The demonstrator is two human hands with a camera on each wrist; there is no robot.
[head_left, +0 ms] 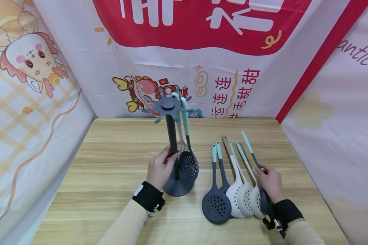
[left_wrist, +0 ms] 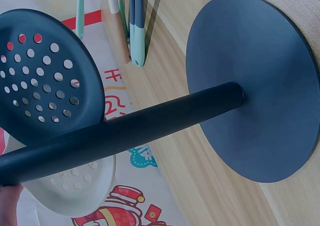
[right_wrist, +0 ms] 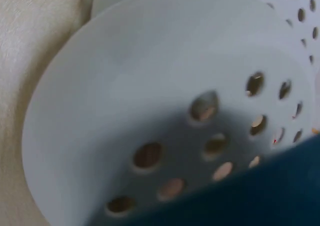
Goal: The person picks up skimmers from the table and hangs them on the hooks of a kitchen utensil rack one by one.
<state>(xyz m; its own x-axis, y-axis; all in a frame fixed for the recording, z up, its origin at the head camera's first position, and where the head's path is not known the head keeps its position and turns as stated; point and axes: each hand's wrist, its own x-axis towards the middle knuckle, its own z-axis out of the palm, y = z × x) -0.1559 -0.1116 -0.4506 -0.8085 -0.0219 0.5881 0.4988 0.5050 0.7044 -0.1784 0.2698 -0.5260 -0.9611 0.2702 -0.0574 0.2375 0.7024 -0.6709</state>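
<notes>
My left hand (head_left: 161, 167) grips the dark pole (head_left: 172, 136) of a utensil stand with a round base (head_left: 175, 189) and a hooked top (head_left: 168, 106). A dark skimmer (head_left: 188, 166) and a pale skimmer (head_left: 182, 145) hang from the hooks by mint handles. The left wrist view shows the pole (left_wrist: 165, 113) running to its base (left_wrist: 260, 131). On the right, my right hand (head_left: 270, 183) pinches the shaft of a dark utensil (head_left: 254, 157) with a mint handle end. The wrist mostly hides its head, so its kind is unclear.
Left of my right hand lie a dark skimmer (head_left: 216, 206), a white skimmer with a wooden handle (head_left: 234, 197) and pale skimmers (head_left: 246, 199), partly overlapping on the wooden table (head_left: 110, 177). Printed cloth (head_left: 248, 61) hangs behind the table.
</notes>
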